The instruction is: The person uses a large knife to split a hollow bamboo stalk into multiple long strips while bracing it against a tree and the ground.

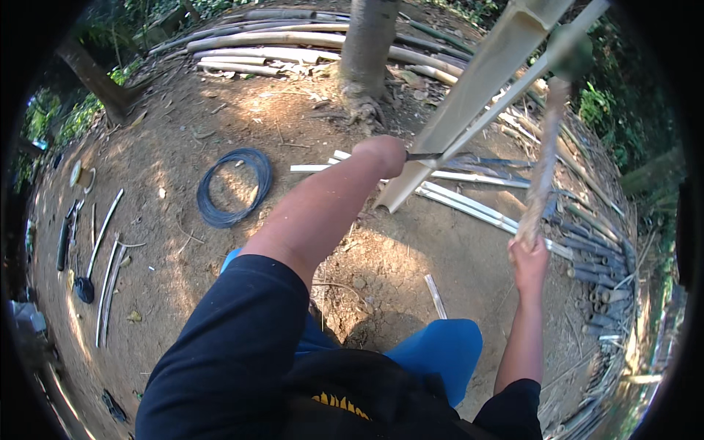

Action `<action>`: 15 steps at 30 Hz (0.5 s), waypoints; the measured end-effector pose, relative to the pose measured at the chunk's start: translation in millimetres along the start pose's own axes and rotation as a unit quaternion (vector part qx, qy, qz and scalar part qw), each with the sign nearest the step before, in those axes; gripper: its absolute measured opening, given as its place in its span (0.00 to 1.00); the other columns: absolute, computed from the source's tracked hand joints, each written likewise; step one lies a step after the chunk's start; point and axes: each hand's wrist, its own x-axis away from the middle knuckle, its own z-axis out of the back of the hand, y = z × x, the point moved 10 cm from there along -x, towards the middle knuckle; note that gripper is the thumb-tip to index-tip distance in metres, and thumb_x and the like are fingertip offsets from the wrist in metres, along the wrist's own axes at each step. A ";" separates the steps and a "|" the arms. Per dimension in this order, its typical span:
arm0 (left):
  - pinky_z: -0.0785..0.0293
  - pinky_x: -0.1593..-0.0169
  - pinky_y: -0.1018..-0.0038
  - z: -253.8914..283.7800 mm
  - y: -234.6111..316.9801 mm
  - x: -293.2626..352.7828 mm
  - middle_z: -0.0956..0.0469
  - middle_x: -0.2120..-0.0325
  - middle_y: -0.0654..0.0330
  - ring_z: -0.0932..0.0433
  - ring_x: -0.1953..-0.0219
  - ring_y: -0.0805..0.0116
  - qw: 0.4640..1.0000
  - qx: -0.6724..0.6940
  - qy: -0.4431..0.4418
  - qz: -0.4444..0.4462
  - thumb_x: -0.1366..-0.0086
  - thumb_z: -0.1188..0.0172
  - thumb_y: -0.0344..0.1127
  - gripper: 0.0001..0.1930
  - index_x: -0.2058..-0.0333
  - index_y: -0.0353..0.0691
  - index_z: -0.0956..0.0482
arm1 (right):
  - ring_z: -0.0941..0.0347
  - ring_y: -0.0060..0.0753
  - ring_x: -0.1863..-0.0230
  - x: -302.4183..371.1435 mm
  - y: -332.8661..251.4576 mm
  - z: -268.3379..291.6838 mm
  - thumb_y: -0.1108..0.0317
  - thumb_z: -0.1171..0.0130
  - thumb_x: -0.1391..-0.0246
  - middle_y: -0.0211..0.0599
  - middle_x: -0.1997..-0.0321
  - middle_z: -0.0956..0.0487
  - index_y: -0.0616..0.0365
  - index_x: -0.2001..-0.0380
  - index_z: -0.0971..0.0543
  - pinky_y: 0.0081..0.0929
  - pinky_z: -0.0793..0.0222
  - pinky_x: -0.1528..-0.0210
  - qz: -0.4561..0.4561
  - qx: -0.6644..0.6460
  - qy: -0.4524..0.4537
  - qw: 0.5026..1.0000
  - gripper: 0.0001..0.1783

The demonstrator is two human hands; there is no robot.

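My left hand [381,155] is closed around the handle of a knife [423,156], its dark blade set across a leaning bamboo pole [469,88]. A narrower bamboo strip [517,86] stands apart from the pole's right side above the blade, leaving a split between them. My right hand [529,260] grips the lower end of a wooden mallet's handle. The mallet [546,147] is raised, and its dark greenish head, blurred, overlaps the upper part of the strip. The pole's lower end rests on or close to the dirt in front of me.
A tree trunk [367,51] rises beyond the pole, with long bamboo poles [271,39] stacked behind it. Pale strips [469,209] lie under the work. Left is a coil of dark wire [235,188]; several cut tubes [601,275] are piled right.
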 end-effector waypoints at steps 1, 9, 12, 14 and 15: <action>0.21 0.49 0.59 -3.0 -0.1 -6.4 0.16 0.57 0.48 0.17 0.53 0.52 1.000 -0.001 0.009 0.004 0.38 0.41 0.32 0.13 0.55 0.36 0.17 | 0.24 0.24 0.61 -6.9 -30.3 34.4 0.68 0.31 0.50 0.34 0.60 0.19 0.62 0.52 0.23 0.27 0.28 0.57 0.030 -0.009 0.099 0.995 0.21; 0.21 0.48 0.60 -21.8 21.1 -9.1 0.17 0.52 0.50 0.17 0.50 0.53 0.999 -0.025 -0.039 0.010 0.39 0.44 0.28 0.16 0.54 0.38 0.15 | 0.20 0.38 0.58 -0.3 -98.6 145.2 0.72 0.41 0.37 0.46 0.60 0.20 0.63 0.54 0.29 0.34 0.19 0.56 0.322 -0.362 0.406 0.775 0.11; 0.21 0.48 0.60 -20.2 28.5 -12.9 0.17 0.52 0.51 0.17 0.51 0.54 0.999 -0.031 -0.037 -0.003 0.39 0.44 0.28 0.16 0.54 0.39 0.15 | 0.20 0.39 0.57 3.0 27.5 -32.5 0.65 0.38 0.44 0.43 0.61 0.19 0.60 0.52 0.26 0.38 0.25 0.55 0.072 0.003 0.138 0.988 0.18; 0.21 0.49 0.60 -24.1 32.2 -8.9 0.17 0.54 0.50 0.17 0.52 0.53 0.998 -0.041 -0.040 -0.006 0.39 0.44 0.28 0.15 0.55 0.38 0.16 | 0.19 0.47 0.58 41.7 105.4 -124.2 0.63 0.34 0.53 0.50 0.60 0.17 0.60 0.52 0.23 0.38 0.26 0.52 -0.059 0.221 -0.135 0.964 0.24; 0.21 0.49 0.59 -15.8 32.4 -3.6 0.16 0.55 0.48 0.16 0.53 0.52 0.998 -0.052 -0.035 -0.003 0.39 0.44 0.28 0.14 0.56 0.37 0.17 | 0.19 0.45 0.60 48.0 111.3 -128.1 0.63 0.33 0.54 0.49 0.61 0.17 0.61 0.52 0.23 0.38 0.26 0.53 -0.085 0.168 -0.150 0.971 0.25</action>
